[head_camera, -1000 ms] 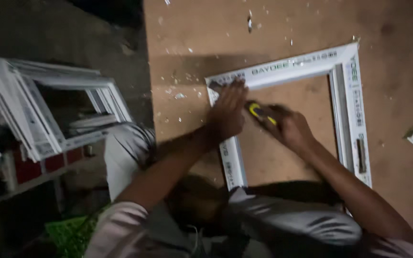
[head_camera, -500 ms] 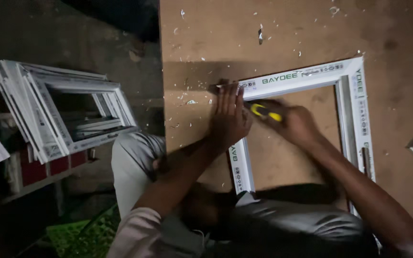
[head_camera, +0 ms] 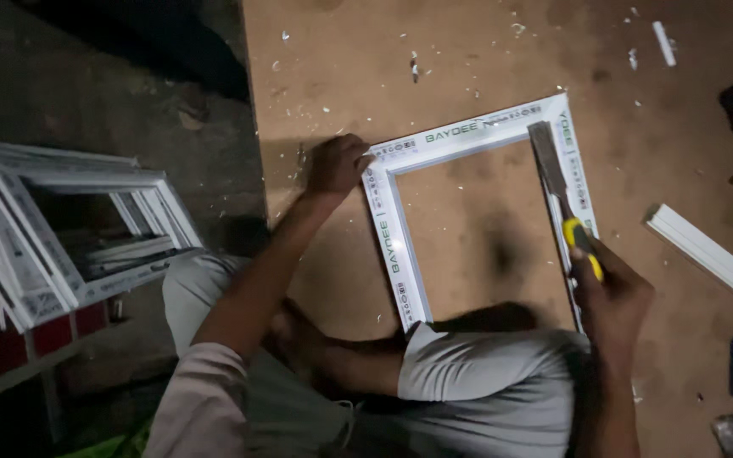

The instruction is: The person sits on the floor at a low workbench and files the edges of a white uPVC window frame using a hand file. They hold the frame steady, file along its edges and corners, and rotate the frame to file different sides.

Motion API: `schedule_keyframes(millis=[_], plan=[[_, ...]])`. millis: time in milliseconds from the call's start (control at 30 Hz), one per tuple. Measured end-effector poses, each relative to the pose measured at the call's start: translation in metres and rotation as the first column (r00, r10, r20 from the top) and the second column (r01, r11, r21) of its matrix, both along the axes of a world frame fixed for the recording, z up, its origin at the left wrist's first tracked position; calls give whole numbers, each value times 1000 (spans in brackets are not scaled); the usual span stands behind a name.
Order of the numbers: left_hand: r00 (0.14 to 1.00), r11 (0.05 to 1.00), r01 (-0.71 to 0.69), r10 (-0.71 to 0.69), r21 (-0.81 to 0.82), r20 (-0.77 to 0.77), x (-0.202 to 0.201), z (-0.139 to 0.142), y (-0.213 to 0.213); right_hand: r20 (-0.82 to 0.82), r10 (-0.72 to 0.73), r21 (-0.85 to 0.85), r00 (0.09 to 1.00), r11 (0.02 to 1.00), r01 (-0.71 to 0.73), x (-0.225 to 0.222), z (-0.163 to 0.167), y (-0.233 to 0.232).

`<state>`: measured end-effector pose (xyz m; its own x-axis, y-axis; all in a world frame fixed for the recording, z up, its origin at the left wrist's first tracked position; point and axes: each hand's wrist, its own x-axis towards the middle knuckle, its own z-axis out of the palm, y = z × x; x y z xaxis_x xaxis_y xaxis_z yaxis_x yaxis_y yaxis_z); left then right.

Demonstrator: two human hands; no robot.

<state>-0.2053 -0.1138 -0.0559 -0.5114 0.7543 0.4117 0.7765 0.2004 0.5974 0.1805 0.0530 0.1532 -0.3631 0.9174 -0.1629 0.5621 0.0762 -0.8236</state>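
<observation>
The right hand was closed around the yellow handle of a chisel. Its flat metal blade pointed away from the person and lay along the right-hand bar of a white window frame, the tip near the far right corner. The left hand pressed down on the far left corner of the same frame, fingers curled over the corner joint and holding nothing else.

The frame lay flat on a brown board table, its near edge hidden behind the person's knees and grey shorts. White chips and shavings were scattered across the board, mostly beyond the far left corner, which suggested that some scraping had already been done there. With the blade resting by the far right corner, the work on that corner appeared to be at hand; the near corners could not be seen, so their state could not be told.

A loose white strip of profile lay on the table to the right, well apart from the frame. To the left, off the table, a stack of similar white frames leaned together in dim light.
</observation>
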Motion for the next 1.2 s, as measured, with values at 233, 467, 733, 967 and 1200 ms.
schedule_keyframes(millis=[233,467,733,967,1200], plan=[[990,997,7,-17,72,141,9,24,-1,264,144,236,954,949,-209,-12,-28,34],[991,970,44,-72,240,110,4,21,-6,193,160,163,968,968,-192,-10,-30,35],[513,943,-215,-112,254,851,-6,-16,6,148,73,186,986,978,-100,0,-32,45],[164,829,-435,-311,351,936,4,-16,0,95,120,189,988,973,-136,0,-28,44],[723,862,-423,135,280,677,30,28,-13,80,122,192,989,972,-136,0,-27,44]])
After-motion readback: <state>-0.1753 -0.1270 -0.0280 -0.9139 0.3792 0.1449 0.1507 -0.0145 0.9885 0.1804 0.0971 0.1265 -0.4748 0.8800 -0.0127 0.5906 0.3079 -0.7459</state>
